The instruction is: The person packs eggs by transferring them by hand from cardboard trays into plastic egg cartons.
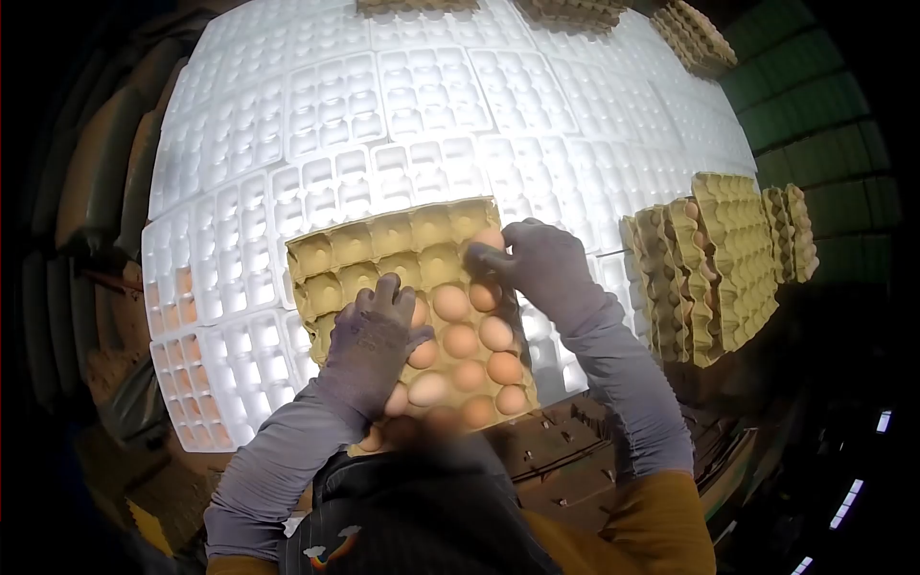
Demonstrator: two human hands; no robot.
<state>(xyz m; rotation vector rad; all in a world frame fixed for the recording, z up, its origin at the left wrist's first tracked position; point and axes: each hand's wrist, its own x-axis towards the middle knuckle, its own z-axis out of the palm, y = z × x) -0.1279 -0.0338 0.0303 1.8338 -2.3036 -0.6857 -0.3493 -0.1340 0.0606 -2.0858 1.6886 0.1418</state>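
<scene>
Right hand [544,257] pinched an egg [490,239] at the far-right corner of the tray [376,257]; left hand [372,340] half-curled beside left-side eggs [423,355] (hold: couldn't tell).

Grey gloves [551,261], grey oversleeves [632,379], mustard sleeves [661,522] and a dark apron [422,513] are worn

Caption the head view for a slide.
Right hand at a brown egg, left hand over a partly filled egg tray; white trays beyond.

two hands [369,345], one tray [395,245] beneath, about fifteen eggs [469,375] on it
</scene>
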